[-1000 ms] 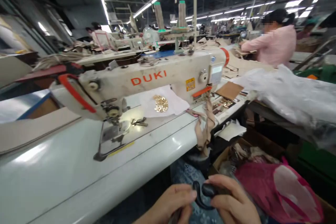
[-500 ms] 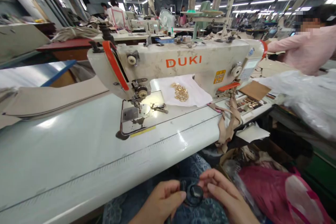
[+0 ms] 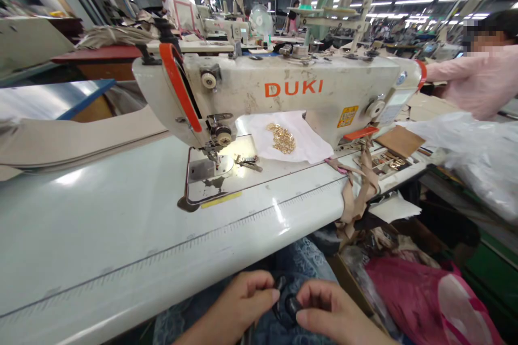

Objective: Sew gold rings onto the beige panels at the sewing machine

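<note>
Low in the view, over my lap, both my hands hold a small glossy black object [image 3: 290, 303] with a rounded knob-like part and a curved, loop-like part. Its exact kind I cannot make out. My left hand [image 3: 243, 304] is closed, thumb against curled fingers, at the object's left side. Thumb and fingers of my right hand [image 3: 329, 307] pinch the rounded part from the right. The fingers hide some of the object. Behind them is the front edge of the white sewing table [image 3: 133, 232].
A sewing machine [image 3: 251, 86] marked DUKI stands on the table. Gold metal rings [image 3: 283, 139] lie on white cloth [image 3: 311, 143] under its arm. Beige strips [image 3: 356, 194] hang over the edge. A pink bag [image 3: 408, 285] sits low right. A person in pink [image 3: 477, 81] is at far right.
My right hand has moved left and closed from spread fingers into a pinch on the black object's rounded part. My left hand has shifted slightly left. The camera view has moved a little.
</note>
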A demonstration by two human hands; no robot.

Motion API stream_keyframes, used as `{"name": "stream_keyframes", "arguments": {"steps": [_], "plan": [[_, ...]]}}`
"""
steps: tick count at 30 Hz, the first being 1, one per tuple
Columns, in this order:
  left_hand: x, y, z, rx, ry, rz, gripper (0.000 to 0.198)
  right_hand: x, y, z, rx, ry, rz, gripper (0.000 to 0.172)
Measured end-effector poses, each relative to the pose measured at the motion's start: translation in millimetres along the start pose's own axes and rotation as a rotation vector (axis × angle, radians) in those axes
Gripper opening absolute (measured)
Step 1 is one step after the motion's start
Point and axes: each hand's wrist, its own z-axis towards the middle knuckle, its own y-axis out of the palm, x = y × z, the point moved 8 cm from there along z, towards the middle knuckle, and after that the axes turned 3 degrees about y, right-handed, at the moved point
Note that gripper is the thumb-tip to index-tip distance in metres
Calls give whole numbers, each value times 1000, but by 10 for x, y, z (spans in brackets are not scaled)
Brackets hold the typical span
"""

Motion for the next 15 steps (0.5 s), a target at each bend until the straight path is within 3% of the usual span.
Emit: {"name": "stream_keyframes", "arguments": {"steps": [4, 8, 15], "plan": [[-280, -48, 85, -6, -64, -133, 47, 26, 45, 19, 57, -26, 16, 45], [-597, -16, 60, 4, -101, -197, 52, 230, 98, 82, 128, -84, 128, 43], [-769, 16, -86, 80, -132, -121, 52, 594, 345, 156, 56, -13, 194, 47]]}}
